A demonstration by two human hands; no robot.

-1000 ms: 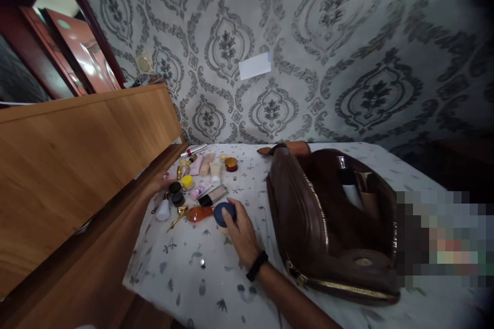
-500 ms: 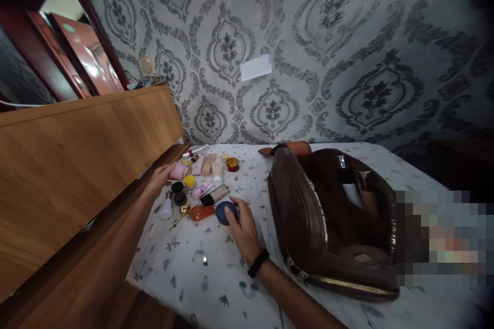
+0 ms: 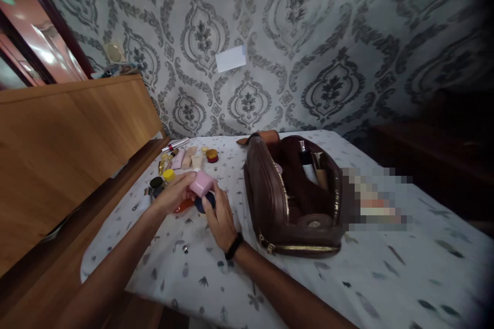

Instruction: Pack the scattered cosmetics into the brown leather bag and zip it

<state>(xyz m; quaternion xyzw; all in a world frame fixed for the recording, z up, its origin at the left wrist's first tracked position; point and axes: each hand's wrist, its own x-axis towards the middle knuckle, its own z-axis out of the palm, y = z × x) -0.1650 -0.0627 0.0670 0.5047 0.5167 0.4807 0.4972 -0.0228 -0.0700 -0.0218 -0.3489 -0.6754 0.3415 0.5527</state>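
A small pink jar (image 3: 201,183) is gripped by the fingers of my left hand (image 3: 175,195), above the other cosmetics. Just below it stands a jar with a dark blue lid (image 3: 204,202). My right hand (image 3: 222,218), with a black band at the wrist, is closed around this jar, thumb on the lid's near side; its fingertips come close to the pink jar. An orange bottle (image 3: 184,206) lies partly hidden beneath my left hand. Beside that hand are a yellow-lidded jar (image 3: 169,175) and a black-lidded jar (image 3: 156,182).
An unzipped brown leather bag (image 3: 266,190) stands to the right, with a tube (image 3: 309,167) and a bottle inside. Several tubes and a gold-lidded red jar (image 3: 212,155) lie farther back on the patterned cloth (image 3: 185,277). A wooden panel (image 3: 77,128) borders the left side.
My left hand has brought the pink jar rightward and nearer, over the blue-lidded jar. The right hand stays at the blue-lidded jar. The view has shifted to the right.
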